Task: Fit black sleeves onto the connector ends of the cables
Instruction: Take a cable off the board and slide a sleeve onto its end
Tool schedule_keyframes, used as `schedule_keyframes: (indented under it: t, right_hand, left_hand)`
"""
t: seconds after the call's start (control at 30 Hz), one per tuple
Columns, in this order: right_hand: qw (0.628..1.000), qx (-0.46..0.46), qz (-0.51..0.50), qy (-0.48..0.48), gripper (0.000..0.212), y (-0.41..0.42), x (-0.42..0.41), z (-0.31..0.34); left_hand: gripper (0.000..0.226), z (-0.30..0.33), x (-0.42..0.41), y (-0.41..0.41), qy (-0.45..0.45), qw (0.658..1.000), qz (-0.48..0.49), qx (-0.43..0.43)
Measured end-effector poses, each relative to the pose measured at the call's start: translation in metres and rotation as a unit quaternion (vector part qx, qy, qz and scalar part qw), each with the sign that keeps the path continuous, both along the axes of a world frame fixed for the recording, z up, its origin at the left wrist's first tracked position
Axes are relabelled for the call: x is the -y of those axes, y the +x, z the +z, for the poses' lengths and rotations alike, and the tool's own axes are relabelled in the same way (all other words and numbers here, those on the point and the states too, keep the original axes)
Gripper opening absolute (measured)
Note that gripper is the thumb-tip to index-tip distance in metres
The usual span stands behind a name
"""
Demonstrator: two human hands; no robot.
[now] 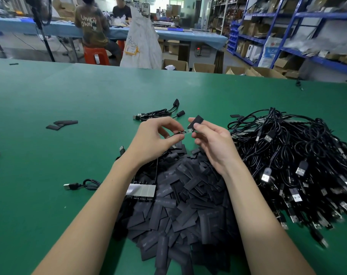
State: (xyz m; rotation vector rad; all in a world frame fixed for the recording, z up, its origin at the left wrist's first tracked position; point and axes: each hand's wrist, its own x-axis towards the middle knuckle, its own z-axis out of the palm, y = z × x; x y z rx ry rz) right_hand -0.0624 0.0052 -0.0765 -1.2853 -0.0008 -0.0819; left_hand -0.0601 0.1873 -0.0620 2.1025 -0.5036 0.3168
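My left hand (155, 135) pinches a thin black cable just behind its bare connector end (187, 132), a small pale circuit strip held above the green table (89, 100). My right hand (212, 139) pinches a flat black sleeve (196, 121) between thumb and forefinger, its lower edge right at the connector's tip. Below both hands lies a big heap of loose black sleeves (184, 205). A tangled pile of black cables with USB plugs (299, 161) sits to the right.
A few finished cables (158, 114) lie beyond my hands. Stray sleeves (61, 124) lie at the left, and a single cable with a USB plug (79, 185) lies by my left forearm. A silver-and-black strip (142, 191) rests on the sleeve heap. Two people sit at a far blue bench.
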Motion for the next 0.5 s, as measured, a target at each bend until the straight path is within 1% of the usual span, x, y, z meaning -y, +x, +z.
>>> schedule_keyframes:
  t: [0.1, 0.23, 0.3, 0.4, 0.5]
  right_hand:
    - [0.997, 0.012, 0.051, 0.052, 0.018, -0.0012, 0.0012, 0.0007]
    - [0.991, 0.022, 0.075, 0.106, 0.017, -0.0032, 0.0043, 0.0008]
    - [0.99, 0.022, 0.073, 0.117, 0.013, -0.0042, 0.0043, 0.0018]
    - [0.991, 0.019, 0.055, 0.116, 0.021, -0.0046, 0.0053, 0.0022]
    - [0.991, 0.024, 0.037, 0.128, 0.018, -0.0053, 0.0063, 0.0031]
  left_hand:
    - [0.009, 0.0001, -0.0008, 0.0002, -0.009, 1.0, -0.004, -0.006]
    - [0.008, 0.0013, -0.0024, 0.0007, -0.037, 0.999, -0.022, -0.026]
    - [0.008, 0.0015, -0.0028, 0.0008, -0.049, 0.998, -0.036, -0.035]
    - [0.007, 0.0012, -0.0044, 0.0019, -0.072, 0.995, -0.047, -0.05]
    - [0.007, -0.0003, -0.0057, 0.0035, -0.084, 0.993, -0.049, -0.063]
